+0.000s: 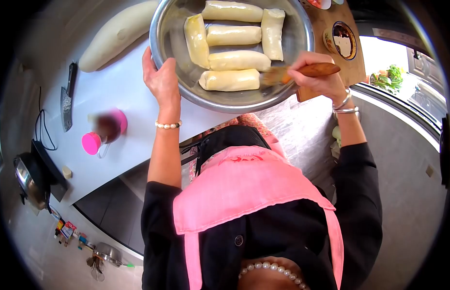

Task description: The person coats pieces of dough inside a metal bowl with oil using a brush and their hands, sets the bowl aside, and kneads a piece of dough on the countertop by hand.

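The left hand (163, 79) grips the near-left rim of a wide, round, silver metal basin (224, 100), and the right hand (319, 77) is closed around the brown wooden handle of a brush (325, 69), the two hands well apart on opposite sides. Six smooth, pale cylindrical dough rolls (229, 80) lie inside the basin, four crosswise and two standing lengthwise at the flanks. The bristles sit at the right end of the roll nearest the person; they are blurred, so whether they touch it cannot be told. The step looks like coating the rolls, and several already have a wet shine, the left-flank roll the yellowest. To do it well, a light, nearly flat brush and long strokes along each roll should suit best, since dough this soft-looking would probably dent under the tip. The end faces and the narrow gaps between neighbouring rolls deserve care, being easy to miss, and a dab there beats dragging one roll against another. The left hand's hold matters too: the basin reaches past the white table (99, 96), and its support underneath is hidden, so a steady rim should keep the rolls from sliding.
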Available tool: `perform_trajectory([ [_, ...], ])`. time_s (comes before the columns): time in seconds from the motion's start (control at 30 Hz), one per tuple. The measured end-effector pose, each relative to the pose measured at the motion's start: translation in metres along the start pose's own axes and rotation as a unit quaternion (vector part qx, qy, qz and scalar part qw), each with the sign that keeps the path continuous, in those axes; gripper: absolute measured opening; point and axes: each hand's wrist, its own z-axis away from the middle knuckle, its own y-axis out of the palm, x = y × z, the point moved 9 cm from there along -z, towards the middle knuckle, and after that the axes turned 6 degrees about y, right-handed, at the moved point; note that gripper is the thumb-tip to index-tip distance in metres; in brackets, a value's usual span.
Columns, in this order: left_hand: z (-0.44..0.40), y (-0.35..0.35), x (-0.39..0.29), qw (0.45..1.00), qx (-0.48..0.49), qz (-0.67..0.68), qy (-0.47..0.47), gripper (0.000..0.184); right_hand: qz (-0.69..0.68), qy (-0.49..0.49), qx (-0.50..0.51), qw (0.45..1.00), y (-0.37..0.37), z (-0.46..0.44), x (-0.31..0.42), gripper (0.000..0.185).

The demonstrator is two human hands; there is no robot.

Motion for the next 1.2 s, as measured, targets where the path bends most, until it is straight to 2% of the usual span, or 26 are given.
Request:
perform_trajectory([
  [0.07,0.000,0.000,-0.003,1.000,-0.001,-0.012,-0.008,0.050,-0.063,-0.137,-0.025,0.988,0.025,-0.011,0.039,0.008],
  [0.1,0.000,-0.001,-0.002,1.000,-0.005,-0.004,-0.011,0.051,-0.039,-0.169,0.004,0.985,0.046,-0.022,0.043,0.008],
  [0.13,0.000,-0.002,0.001,1.000,-0.008,0.006,-0.011,0.051,-0.043,-0.183,0.029,0.982,0.060,-0.028,0.040,0.010],
  [0.17,-0.002,-0.001,0.003,1.000,-0.008,0.016,-0.014,0.051,-0.042,-0.157,0.038,0.986,0.055,-0.032,0.024,0.011],
  [0.23,-0.001,0.000,0.001,0.999,-0.013,0.024,-0.031,0.052,-0.006,-0.114,0.056,0.992,0.020,-0.020,0.000,0.012],
  [0.33,0.002,0.002,0.009,0.996,-0.015,0.060,-0.061,0.044,-0.114,-0.053,-0.075,0.989,-0.038,-0.007,-0.012,0.007],
  [0.4,0.000,0.000,0.016,0.995,0.003,0.058,-0.081,0.039,-0.069,-0.145,-0.180,0.970,-0.047,-0.029,0.014,0.003],
  [0.47,0.002,-0.003,0.017,0.994,-0.019,0.038,-0.104,0.033,-0.003,-0.282,-0.230,0.932,-0.032,-0.082,0.065,0.005],
  [0.53,0.002,-0.002,0.020,0.993,-0.028,0.032,-0.113,0.030,-0.099,-0.272,-0.094,0.952,-0.009,-0.130,0.062,0.008],
  [0.63,0.002,-0.005,0.021,0.993,-0.023,0.035,-0.108,0.029,0.000,-0.094,-0.166,0.982,-0.050,-0.139,0.024,0.012],
  [0.67,0.002,-0.004,0.020,0.993,-0.023,0.040,-0.105,0.028,0.014,-0.131,-0.200,0.971,-0.072,-0.132,0.008,0.014],
  [0.7,0.001,-0.003,0.019,0.993,-0.025,0.047,-0.102,0.028,0.039,-0.034,-0.199,0.979,-0.088,-0.119,-0.004,0.013],
  [0.73,0.001,-0.003,0.019,0.994,-0.022,0.046,-0.099,0.028,0.066,-0.008,-0.228,0.971,-0.099,-0.097,0.004,0.011],
  [0.8,0.001,-0.004,0.021,0.995,-0.015,0.037,-0.095,0.028,-0.013,-0.177,-0.274,0.945,-0.090,-0.081,0.029,0.009],
  [0.87,0.001,-0.004,0.021,0.995,-0.018,0.027,-0.097,0.029,-0.115,-0.156,-0.172,0.966,-0.032,-0.094,0.050,0.008],
  [0.9,0.000,-0.005,0.021,0.995,-0.019,0.021,-0.096,0.029,-0.040,-0.228,-0.158,0.960,-0.012,-0.106,0.054,0.009],
  [1.0,0.002,-0.004,0.018,0.995,-0.016,0.037,-0.093,0.029,-0.051,-0.086,-0.151,0.984,-0.034,-0.123,0.015,0.009],
  [1.07,0.001,-0.003,0.014,0.995,-0.022,0.031,-0.097,0.029,0.018,-0.145,-0.222,0.964,-0.075,-0.098,-0.006,0.007],
  [1.13,0.003,-0.002,0.016,0.994,-0.027,0.034,-0.100,0.028,-0.118,-0.178,-0.193,0.958,-0.064,-0.066,0.016,0.008],
  [1.2,0.002,-0.004,0.018,0.995,-0.025,0.037,-0.094,0.028,-0.136,-0.183,-0.159,0.961,-0.027,-0.065,0.034,0.009],
])
